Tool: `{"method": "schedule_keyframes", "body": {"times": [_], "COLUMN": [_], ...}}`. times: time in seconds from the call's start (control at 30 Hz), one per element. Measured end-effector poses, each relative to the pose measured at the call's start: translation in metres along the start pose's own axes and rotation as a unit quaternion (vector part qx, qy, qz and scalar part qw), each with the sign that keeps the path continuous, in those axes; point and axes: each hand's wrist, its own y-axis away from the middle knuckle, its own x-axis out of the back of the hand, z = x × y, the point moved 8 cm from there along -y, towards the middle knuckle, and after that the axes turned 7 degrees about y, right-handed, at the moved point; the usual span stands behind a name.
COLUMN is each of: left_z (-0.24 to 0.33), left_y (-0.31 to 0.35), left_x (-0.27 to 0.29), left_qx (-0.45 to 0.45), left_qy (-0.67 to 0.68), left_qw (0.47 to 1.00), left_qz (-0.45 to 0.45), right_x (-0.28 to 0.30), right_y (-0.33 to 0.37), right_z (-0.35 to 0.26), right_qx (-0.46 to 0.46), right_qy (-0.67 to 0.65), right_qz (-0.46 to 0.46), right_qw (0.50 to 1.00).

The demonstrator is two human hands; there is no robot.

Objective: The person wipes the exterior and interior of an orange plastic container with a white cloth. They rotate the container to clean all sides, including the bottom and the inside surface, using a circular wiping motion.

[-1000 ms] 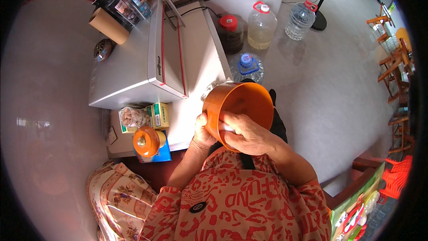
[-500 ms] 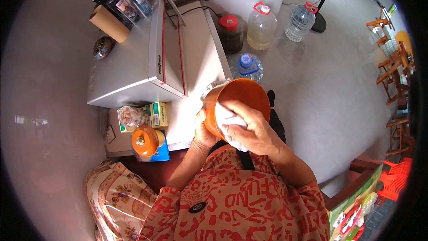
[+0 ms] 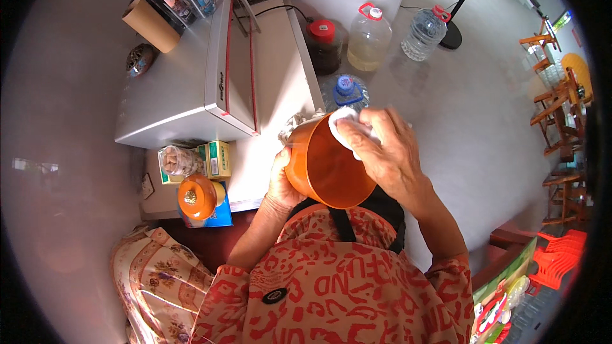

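Cloth (image 3: 342, 116) farther out, floor (image 3: 472, 121) beyond counter (image 3: 280, 76)

Two hands, one orange tub (image 3: 338, 175) and one white cloth (image 3: 345, 122) — the tub in the left hand (image 3: 280, 181), the cloth in the right (image 3: 390, 156). Beyond the right hand stand four large capped containers (image 3: 368, 41) and one fan (image 3: 451, 37); left of the left hand, one orange knobbed lid (image 3: 197, 199) and one clear jar (image 3: 178, 160). Far right of the right hand, wooden chairs (image 3: 561, 179) — seemingly at least three.

Left fingers (image 3: 280, 163) hold an orange tub (image 3: 335, 175), right fingers (image 3: 384, 129) a white cloth (image 3: 344, 116).
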Motion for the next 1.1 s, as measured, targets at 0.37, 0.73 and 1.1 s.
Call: {"method": "schedule_keyframes", "body": {"times": [0.37, 0.73, 1.1], "left_z": [-0.002, -0.008, -0.011], "left_y": [-0.005, -0.004, -0.003], "left_x": [0.004, -0.001, 0.0], "left_qx": [0.009, 0.015, 0.039], "left_qy": [-0.074, -0.024, -0.064], "left_qw": [0.997, 0.999, 0.997], "left_qz": [0.018, 0.022, 0.009], "right_x": [-0.026, -0.041, -0.061], "right_y": [0.035, 0.024, 0.042], "right_z": [0.013, 0.008, -0.005], "right_qx": [-0.017, 0.027, 0.089], "right_qy": [0.066, 0.196, 0.166], "right_qz": [-0.202, -0.087, -0.281], "right_qw": [0.977, 0.976, 0.941]}}
